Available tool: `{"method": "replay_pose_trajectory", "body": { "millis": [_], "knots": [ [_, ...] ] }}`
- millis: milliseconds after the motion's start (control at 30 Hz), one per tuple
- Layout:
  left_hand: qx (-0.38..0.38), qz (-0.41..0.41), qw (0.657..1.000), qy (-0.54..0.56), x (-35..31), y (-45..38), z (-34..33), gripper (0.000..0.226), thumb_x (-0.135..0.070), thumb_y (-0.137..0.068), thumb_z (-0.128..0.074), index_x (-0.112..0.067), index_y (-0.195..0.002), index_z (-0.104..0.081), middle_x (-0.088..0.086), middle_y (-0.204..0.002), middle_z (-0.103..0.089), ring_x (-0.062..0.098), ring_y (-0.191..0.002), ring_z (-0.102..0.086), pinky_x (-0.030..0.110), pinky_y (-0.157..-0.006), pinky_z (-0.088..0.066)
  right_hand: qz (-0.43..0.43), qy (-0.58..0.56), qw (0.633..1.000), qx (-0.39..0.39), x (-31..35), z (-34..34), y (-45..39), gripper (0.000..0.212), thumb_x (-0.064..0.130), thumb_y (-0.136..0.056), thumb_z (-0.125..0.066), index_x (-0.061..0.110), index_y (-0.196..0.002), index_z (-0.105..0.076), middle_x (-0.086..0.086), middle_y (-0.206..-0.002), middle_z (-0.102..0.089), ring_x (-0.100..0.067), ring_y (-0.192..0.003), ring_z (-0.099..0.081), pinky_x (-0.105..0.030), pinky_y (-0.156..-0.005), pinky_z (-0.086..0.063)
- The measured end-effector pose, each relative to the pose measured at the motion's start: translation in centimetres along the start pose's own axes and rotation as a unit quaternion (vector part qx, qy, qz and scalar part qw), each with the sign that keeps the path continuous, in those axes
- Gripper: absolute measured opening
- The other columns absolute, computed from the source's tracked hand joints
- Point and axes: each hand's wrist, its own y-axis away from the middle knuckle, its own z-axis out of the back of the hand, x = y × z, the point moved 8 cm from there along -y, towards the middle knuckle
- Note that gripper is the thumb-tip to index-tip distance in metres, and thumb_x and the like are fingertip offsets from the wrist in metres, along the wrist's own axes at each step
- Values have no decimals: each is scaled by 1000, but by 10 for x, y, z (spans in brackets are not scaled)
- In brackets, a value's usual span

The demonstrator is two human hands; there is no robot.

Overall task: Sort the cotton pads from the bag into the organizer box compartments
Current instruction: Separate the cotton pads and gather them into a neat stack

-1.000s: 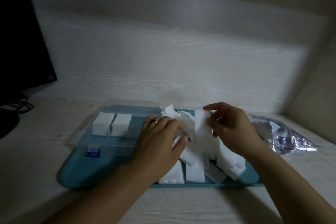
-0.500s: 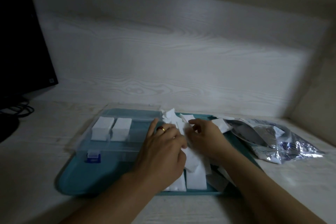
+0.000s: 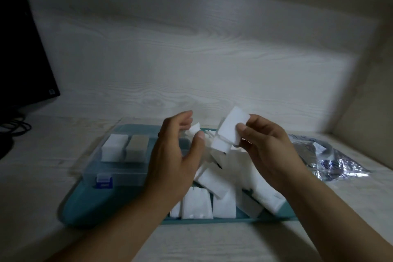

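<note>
My right hand point(image 3: 270, 151) pinches a small stack of white cotton pads point(image 3: 228, 134) between thumb and fingers, raised above the loose pile of pads point(image 3: 217, 183) on the teal tray point(image 3: 91, 204). Just left of that stack, my left hand point(image 3: 176, 159) hovers with fingers curved and thumb apart, holding nothing. The clear organizer box point(image 3: 119, 168), with a blue latch point(image 3: 103, 181), lies on the tray's left half. Two pad stacks point(image 3: 125, 148) fill its far-left compartments; my left hand hides its right part. The silver bag point(image 3: 333, 159) lies crumpled to the right.
A dark monitor point(image 3: 23, 53) stands at the far left with black cables point(image 3: 14, 127) below it. A pale wood-grain wall closes the back and a side wall closes the right. Bare desk surface runs in front of the tray.
My right hand has come up from the pile with a stack of pads pinched in it. My left hand has lifted off the pile and spread open beside the stack.
</note>
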Motion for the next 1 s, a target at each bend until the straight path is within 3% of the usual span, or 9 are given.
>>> {"method": "replay_pose_trajectory", "body": {
  "millis": [167, 233, 300, 400, 533, 633, 700, 833, 1000],
  "knots": [
    [97, 150, 971, 157, 0, -1, -16, 53, -60, -82, -46, -25, -117, -64, -6, -107, -72, 8, -101, -67, 32, -87, -54, -43, -61, 995, 64, -4, -24, 10, 12, 4, -88, -57, 1, -96, -65, -16, -95, -69, -28, -86, -63, -36, -80, -51],
    [152, 289, 893, 309, 6, 7, -35, 63, -62, -83, -42, -15, -117, -67, 10, -109, -74, 26, -105, -69, 47, -93, -55, -45, 0, 997, 57, -8, -26, 14, 16, 3, -90, -58, 0, -103, -66, -18, -98, -71, -30, -87, -66, -38, -79, -53],
    [182, 383, 816, 393, 8, 16, -45, 62, -57, -92, -39, -9, -123, -64, 20, -116, -70, 35, -108, -67, 48, -91, -56, -31, 77, 996, 30, -7, -27, 16, 19, -1, -89, -63, 6, -106, -67, -15, -81, -70, -22, -69, -65, -26, -61, -52],
    [194, 424, 776, 425, 9, 23, -47, 47, -39, -102, -39, -8, -130, -59, 20, -120, -69, 35, -110, -66, 43, -86, -56, 4, 162, 987, 11, -7, -27, 18, 33, -2, -87, -66, 20, -112, -67, -7, -74, -66, -11, -61, -64, -20, -54, -52],
    [164, 438, 772, 431, 12, 23, -44, 36, -21, -101, -44, -4, -130, -59, 25, -123, -65, 33, -105, -62, 42, -82, -55, 122, 440, 888, 59, 0, -39, 24, 35, 22, -89, -65, 29, -123, -63, 13, -113, -58, 0, -100, -57, -13, -82, -45],
    [168, 445, 777, 413, 14, 23, -42, 36, -26, -100, -47, -7, -128, -62, 25, -124, -64, 33, -103, -58, 40, -82, -45, 109, 416, 893, 135, -5, -48, 28, 46, 28, -89, -64, 27, -134, -55, 16, -137, -42, 2, -125, -43, -11, -98, -40],
    [167, 439, 784, 405, 14, 22, -40, 30, -23, -100, -49, -8, -119, -66, 22, -108, -70, 32, -97, -62, 38, -78, -47, 122, 414, 888, 162, -4, -52, 33, 65, 42, -82, -65, 31, -142, -43, 20, -145, -34, 4, -135, -33, -9, -106, -33],
    [158, 419, 806, 387, 17, 20, -38, 25, -11, -98, -50, -11, -117, -66, 15, -90, -72, 29, -82, -67, 35, -69, -53, 132, 426, 871, 206, 2, -60, 43, 105, 39, -74, -82, 38, -153, -11, 22, -151, -27, 6, -140, -24, -12, -112, -25],
    [182, 413, 802, 391, 18, 23, -45, 32, -7, -95, -53, -4, -125, -63, 20, -99, -67, 31, -88, -62, 33, -63, -57, 189, 493, 818, 230, -3, -74, 51, 111, 38, -74, -78, 38, -154, 0, 19, -141, -36, -5, -130, -38, -30, -107, -39]
  ]
}}
